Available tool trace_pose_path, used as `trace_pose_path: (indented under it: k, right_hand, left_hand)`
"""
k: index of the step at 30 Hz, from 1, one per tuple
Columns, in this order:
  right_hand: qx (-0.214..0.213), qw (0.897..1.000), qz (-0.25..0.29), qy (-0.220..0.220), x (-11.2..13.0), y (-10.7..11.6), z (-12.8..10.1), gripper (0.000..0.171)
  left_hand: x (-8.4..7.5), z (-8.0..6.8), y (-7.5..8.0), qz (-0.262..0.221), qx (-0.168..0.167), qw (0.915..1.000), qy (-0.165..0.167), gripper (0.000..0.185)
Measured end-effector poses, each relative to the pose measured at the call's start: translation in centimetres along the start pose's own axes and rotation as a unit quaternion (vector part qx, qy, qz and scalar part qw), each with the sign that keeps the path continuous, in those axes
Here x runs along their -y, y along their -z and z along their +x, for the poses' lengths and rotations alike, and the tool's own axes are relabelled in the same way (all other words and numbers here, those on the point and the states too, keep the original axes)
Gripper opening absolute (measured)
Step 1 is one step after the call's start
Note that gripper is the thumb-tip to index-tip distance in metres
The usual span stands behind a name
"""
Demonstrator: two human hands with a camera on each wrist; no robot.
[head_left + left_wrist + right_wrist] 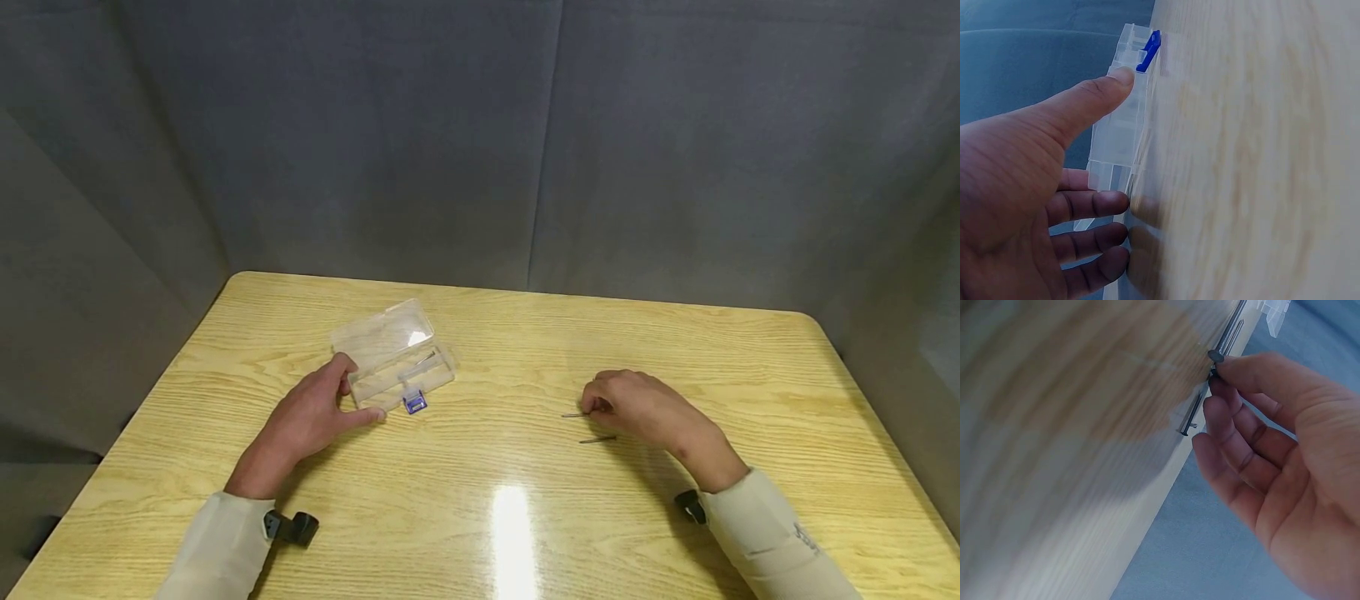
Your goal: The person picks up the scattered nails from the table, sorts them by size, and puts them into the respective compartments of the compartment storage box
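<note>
Left hand [311, 417] steadying one clear plastic box [395, 357] w/ blue latch [415, 403] on wood table [510, 500]: thumb on near wall, fingers straight along its end. Right hand [647, 410] pinching one nail [573, 415] at table center-right; second nail [597, 439] lying loose just beside. Two nails total. Right wrist cam shows nail head [1215, 356] clamped at fingertips [1225, 365]; head cam too small for that.

No words, numbers or brands can be read anywhere — only a small dark mark on the pale beige right sleeve [806, 537], too blurred to make out
</note>
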State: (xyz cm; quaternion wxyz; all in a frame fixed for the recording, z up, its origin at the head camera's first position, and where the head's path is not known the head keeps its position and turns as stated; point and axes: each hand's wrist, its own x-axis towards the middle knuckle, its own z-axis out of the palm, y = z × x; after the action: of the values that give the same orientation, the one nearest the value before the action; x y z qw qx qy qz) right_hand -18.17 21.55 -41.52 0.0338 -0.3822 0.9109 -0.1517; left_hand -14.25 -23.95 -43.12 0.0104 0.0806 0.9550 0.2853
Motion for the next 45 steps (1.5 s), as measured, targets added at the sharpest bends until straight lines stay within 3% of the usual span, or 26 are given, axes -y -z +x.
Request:
trace_pose_path:
  k: [8, 26, 45]
  right_hand:
    - [-0.004, 1.0, 0.012, 0.023, -0.1, -0.19, 0.27, 0.023]
    - [0.027, 1.0, 0.004, 0.014, 0.14, -0.14, 0.48, 0.037]
    - [0.036, 0.999, 0.008, 0.005, 0.26, -0.15, 0.49, 0.038]
  left_hand:
    - [0.1, 0.03, -0.08, 0.001, 0.0, 1.0, -0.002, 0.057]
    - [0.06, 0.06, -0.09, 0.007, -0.003, 1.0, -0.003, 0.058]
    - [0.11, -0.07, -0.14, 0.005, -0.004, 0.9999, -0.01, 0.057]
